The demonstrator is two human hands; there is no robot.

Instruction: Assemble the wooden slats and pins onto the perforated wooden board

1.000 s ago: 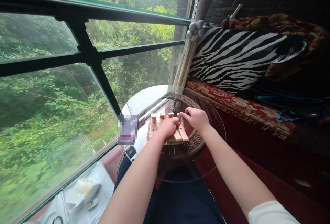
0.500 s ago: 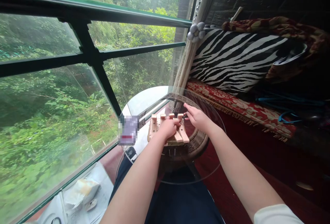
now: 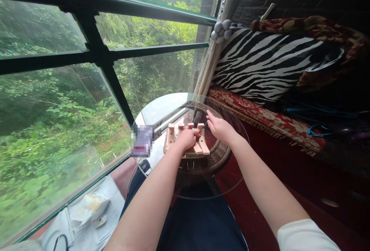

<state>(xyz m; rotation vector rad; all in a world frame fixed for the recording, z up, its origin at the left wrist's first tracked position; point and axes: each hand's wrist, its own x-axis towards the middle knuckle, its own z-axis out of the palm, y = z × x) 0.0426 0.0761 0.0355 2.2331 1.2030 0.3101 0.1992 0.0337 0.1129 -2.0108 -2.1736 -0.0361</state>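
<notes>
Pale wooden strips with end blocks (image 3: 205, 147) lie side by side on the round glass tabletop (image 3: 231, 181); dark holes show in some of them. My left hand (image 3: 187, 139) rests over the middle strips, fingers bent and closed on the wood, hiding part of it. Just past the right-hand block is my right hand (image 3: 219, 128), its fingers drawn together. Something small, thin and dark seems to show by its fingertips, too small to name.
Beneath the glass is a woven wicker base (image 3: 222, 154). A blurred-out purple item (image 3: 141, 141) lies at the table's left edge, close to the window. Papers and a crumpled packet (image 3: 91, 206) are at lower left. A zebra-striped panel (image 3: 260, 64) stands behind a red patterned bench cover (image 3: 268, 122).
The view has shifted slightly, so most things sit a little higher. My right hand's fingers have drawn closer together beside the end block. My left hand stays on the wooden strips.
</notes>
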